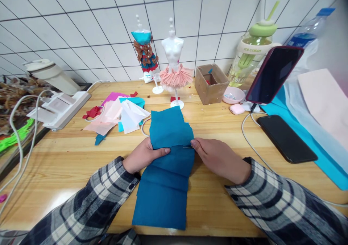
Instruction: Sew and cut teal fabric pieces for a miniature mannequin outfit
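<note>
A long, creased piece of dark blue crepe paper [165,197] is held over the table's front middle, its upper part folded across. My left hand [145,154] grips its left edge, thumb flat on top and fingers underneath. At the right edge my right hand [217,158] is closed in a pinch near the fold. A thin, needle-like pin [187,147] lies along the fold beside those fingertips; I cannot tell whether they touch it. Beyond the paper stands a white mini dress form [173,49] with a pink pleated skirt [176,76].
A second dress form [143,38] wears a blue and brown outfit. Paper scraps [133,116] lie at left, near a power strip [62,109]. A cardboard box [210,87], pink dish [233,94], drink bottle [252,52], propped phone [274,74] and flat phone [286,138] occupy the right.
</note>
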Tool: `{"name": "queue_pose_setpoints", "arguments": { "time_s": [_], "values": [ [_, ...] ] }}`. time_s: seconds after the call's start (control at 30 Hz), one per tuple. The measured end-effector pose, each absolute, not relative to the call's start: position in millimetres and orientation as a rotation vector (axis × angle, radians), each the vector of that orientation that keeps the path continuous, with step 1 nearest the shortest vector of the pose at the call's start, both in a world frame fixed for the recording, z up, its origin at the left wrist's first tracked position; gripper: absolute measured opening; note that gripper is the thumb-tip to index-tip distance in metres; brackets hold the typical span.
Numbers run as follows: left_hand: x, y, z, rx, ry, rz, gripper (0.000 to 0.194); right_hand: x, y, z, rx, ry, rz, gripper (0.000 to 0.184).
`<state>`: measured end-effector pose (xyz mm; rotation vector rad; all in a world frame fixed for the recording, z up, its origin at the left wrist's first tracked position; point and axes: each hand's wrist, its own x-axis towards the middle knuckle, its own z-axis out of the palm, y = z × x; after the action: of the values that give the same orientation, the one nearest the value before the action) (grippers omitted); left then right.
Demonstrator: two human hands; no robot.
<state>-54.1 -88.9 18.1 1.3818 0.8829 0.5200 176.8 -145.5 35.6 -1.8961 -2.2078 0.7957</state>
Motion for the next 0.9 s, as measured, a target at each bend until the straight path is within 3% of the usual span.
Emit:
{"name": "queue_pose_setpoints", "arguments": {
  "time_s": [0.9],
  "values": [
    [-54.2, -91.6, 21.4, 1.295, 0.895, 0.54, 0.046, 174.7, -147.1, 39.3, -1.913, -2.248, 0.758, 0.048]
  ]
}}
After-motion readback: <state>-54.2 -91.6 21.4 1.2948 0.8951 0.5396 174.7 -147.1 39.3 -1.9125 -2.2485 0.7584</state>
